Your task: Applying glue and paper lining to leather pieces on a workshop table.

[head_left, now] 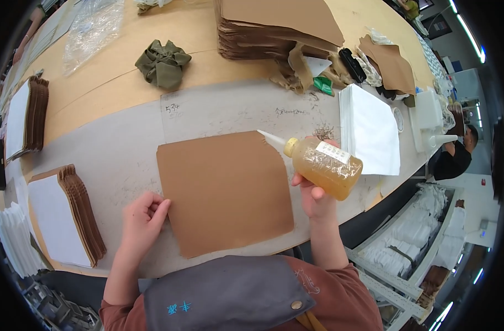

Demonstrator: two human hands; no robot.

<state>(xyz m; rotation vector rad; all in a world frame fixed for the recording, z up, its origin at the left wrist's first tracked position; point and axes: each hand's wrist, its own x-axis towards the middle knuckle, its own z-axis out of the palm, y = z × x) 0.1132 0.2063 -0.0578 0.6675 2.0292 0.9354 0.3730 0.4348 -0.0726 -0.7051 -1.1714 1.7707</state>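
A square brown sheet (224, 193) lies on the grey work surface (119, 143). My left hand (150, 218) is at its left edge, fingers curled and thumb pressed against that edge. My right hand (315, 201) is wrapped around a clear squeeze bottle (326, 168) of amber liquid with a yellow cap and long white nozzle. The bottle is tilted over the sheet's right side, its nozzle tip (259, 132) at the far right corner; whether it touches, I cannot tell.
Stacks of brown pieces (279, 22) lie at the back, with white-topped stacks (59, 220) on the left. A white paper pile (373, 132), green cloth bundle (161, 63) and plastic bag (92, 33) surround the work area. A person (453, 163) is at the right beyond a cart (406, 237).
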